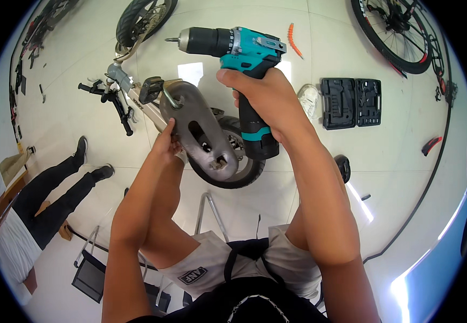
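My right hand [270, 98] is wrapped round the black grip of a teal and black cordless drill [255, 51], held up with its bit pointing left. Beneath it lies a small bicycle [148, 110] with a grey chain guard [193, 107]. The guard's left edge is in my left hand [164, 142], thumb on top and fingers partly hidden below. A black pedal [151, 90] on its crank sits at the guard's upper end. Partly under the guard's lower end is the rear wheel [252, 175]. The drill bit is apart from the bicycle.
An opened black tool case [352, 104] lies on the floor to the right, near my white shoe [309, 101]. An orange strip [293, 40] lies beyond the drill. Another bicycle wheel [395, 32] is at the far right. At left sits another person [34, 210]; a metal chair frame [209, 210] is near my legs.
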`<state>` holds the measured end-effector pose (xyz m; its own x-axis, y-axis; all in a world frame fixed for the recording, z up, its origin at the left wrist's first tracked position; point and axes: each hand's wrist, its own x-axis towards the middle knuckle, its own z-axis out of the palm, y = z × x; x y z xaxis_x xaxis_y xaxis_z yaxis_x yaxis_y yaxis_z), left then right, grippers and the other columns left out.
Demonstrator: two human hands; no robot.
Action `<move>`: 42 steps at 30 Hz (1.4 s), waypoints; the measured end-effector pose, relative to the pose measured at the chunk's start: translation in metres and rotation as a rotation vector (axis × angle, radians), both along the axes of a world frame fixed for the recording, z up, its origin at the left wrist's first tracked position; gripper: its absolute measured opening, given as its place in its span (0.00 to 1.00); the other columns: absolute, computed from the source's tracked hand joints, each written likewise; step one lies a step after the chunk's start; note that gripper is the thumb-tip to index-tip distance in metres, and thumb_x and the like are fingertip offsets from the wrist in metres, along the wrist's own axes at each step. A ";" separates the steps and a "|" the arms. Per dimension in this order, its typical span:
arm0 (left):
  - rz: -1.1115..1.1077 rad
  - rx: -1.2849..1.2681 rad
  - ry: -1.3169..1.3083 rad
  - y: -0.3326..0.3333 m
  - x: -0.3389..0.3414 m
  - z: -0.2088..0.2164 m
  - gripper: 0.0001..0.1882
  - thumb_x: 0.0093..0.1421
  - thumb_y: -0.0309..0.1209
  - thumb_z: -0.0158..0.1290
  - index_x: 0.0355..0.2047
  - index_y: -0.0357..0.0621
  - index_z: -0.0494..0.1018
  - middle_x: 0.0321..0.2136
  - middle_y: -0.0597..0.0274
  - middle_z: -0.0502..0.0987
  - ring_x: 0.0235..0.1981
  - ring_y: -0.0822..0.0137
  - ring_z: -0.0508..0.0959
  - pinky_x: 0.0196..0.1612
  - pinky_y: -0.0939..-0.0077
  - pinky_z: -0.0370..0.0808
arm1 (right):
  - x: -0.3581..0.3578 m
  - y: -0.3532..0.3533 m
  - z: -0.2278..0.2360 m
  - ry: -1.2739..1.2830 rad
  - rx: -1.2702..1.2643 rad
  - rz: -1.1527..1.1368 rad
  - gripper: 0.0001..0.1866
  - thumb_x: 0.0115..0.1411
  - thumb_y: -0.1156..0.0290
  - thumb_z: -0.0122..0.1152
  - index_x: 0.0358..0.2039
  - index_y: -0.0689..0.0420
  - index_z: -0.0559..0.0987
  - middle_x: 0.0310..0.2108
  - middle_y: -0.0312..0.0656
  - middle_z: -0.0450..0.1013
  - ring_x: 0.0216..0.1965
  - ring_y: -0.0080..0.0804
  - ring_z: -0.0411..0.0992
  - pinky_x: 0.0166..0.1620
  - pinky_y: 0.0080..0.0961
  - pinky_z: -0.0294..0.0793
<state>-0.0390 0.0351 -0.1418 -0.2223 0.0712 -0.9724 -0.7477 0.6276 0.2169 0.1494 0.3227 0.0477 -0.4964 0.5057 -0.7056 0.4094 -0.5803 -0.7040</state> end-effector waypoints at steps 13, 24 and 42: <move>0.284 0.064 -0.098 0.027 -0.034 0.034 0.26 0.67 0.55 0.49 0.51 0.47 0.73 0.38 0.64 0.77 0.36 0.61 0.77 0.43 0.64 0.77 | 0.005 0.003 -0.005 0.001 0.038 0.006 0.15 0.52 0.57 0.71 0.24 0.56 0.80 0.18 0.33 0.71 0.20 0.22 0.66 0.27 0.25 0.65; 0.116 0.235 -0.039 -0.005 -0.089 0.032 0.19 0.68 0.48 0.52 0.36 0.44 0.75 0.23 0.62 0.76 0.24 0.68 0.77 0.26 0.74 0.75 | 0.005 0.000 -0.005 -0.009 0.049 0.035 0.16 0.51 0.57 0.71 0.29 0.57 0.83 0.22 0.34 0.74 0.24 0.25 0.69 0.31 0.26 0.69; -0.050 0.216 0.842 -0.044 -0.140 0.027 0.22 0.62 0.28 0.58 0.56 0.43 0.69 0.35 0.59 0.77 0.28 0.74 0.74 0.32 0.82 0.69 | 0.001 -0.003 0.001 0.025 0.032 0.040 0.15 0.51 0.57 0.71 0.23 0.56 0.80 0.19 0.32 0.70 0.20 0.22 0.65 0.27 0.26 0.65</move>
<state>-0.1793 -0.0094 -0.1150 -0.8532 0.2636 -0.4501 -0.2580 0.5367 0.8034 0.1504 0.3193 0.0491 -0.5339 0.5076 -0.6762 0.4137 -0.5407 -0.7325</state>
